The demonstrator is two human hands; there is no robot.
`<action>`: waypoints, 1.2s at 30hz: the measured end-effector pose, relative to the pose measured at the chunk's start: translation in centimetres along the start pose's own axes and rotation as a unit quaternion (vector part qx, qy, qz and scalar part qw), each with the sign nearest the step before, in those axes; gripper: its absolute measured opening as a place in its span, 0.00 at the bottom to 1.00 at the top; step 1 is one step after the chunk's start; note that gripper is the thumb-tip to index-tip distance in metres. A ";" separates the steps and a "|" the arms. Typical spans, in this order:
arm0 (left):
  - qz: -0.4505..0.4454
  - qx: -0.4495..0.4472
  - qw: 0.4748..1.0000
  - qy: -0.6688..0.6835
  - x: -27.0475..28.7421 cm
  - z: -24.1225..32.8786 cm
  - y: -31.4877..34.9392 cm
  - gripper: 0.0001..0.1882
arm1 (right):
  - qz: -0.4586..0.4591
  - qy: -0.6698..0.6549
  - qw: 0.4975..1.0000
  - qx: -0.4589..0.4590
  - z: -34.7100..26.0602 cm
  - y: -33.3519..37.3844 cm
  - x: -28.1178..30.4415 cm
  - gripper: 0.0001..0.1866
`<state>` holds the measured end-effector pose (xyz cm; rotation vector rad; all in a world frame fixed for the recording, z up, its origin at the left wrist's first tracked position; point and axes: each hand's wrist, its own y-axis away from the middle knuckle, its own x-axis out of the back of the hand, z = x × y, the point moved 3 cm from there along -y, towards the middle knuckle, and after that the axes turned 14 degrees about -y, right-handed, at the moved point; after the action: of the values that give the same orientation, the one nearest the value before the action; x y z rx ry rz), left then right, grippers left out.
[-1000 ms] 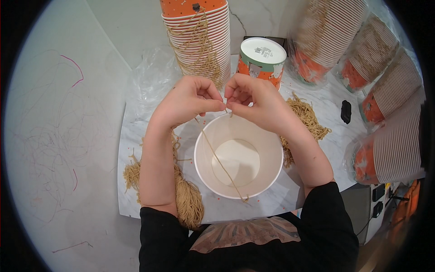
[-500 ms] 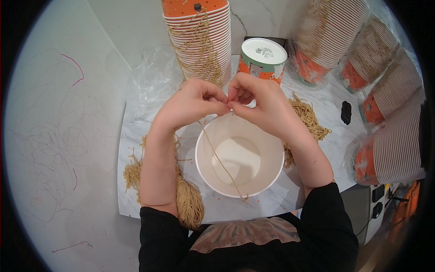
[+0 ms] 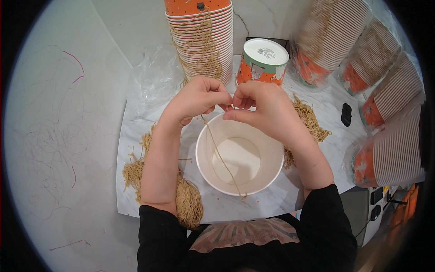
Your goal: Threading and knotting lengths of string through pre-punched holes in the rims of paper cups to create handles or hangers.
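Left hand: left hand [image 3: 197, 100] raised over the far rim of the open white paper bucket [image 3: 240, 158]; fingers curled tight, thumb and forefinger pinched on the thin tan string [image 3: 220, 156].
Right hand: right hand [image 3: 263, 109] just beside the left, fingertips meeting it above the bucket's far edge; fingers bent in, pinching the same string at its top end.
String: runs from the pinch point down and toward the near side, crossing the inside of the bucket; its lower end lies over the near rim, touching the white marbled tabletop [image 3: 317, 109].
Bucket: upright, mouth open, between the two forearms, near the person's chest.
Near left: loose bundle of tan string strands [image 3: 188, 206] on the tabletop, partly under the left forearm.
Right of bucket: second heap of tan strands [image 3: 310, 120], partly behind the right wrist.
Far centre: tall stack of orange-and-white paper buckets [image 3: 201, 36] with tan strings draped down its side.
Beside it, right: single orange paper bucket with white lid [image 3: 262, 61], upright.
Far right: several sleeves of stacked buckets in clear plastic wrap [image 3: 385, 131], lying tilted.
Far left of stack: crumpled clear plastic bag [image 3: 152, 81].
Small item: black object [image 3: 346, 114] on the tabletop at right; kind cannot be told.
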<state>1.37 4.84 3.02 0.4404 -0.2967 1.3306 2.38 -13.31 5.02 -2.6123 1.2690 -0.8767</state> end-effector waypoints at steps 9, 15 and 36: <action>0.019 0.010 1.000 0.019 0.0 -0.4 -0.4 0.06 | 0.081 0.149 0.985 0.039 0.0 0.2 -1.2 0.14; 0.031 0.006 0.999 0.013 0.5 0.1 0.2 0.05 | 0.089 0.079 0.993 0.014 0.5 -0.2 -1.2 0.10; 0.068 -0.050 0.996 -0.002 0.2 -0.7 -0.6 0.05 | 0.049 0.029 0.997 0.054 1.3 -0.8 -0.6 0.06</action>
<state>1.97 5.20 2.39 0.3434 -0.3998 1.4414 3.29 -12.53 3.93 -2.4377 1.3122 -0.9826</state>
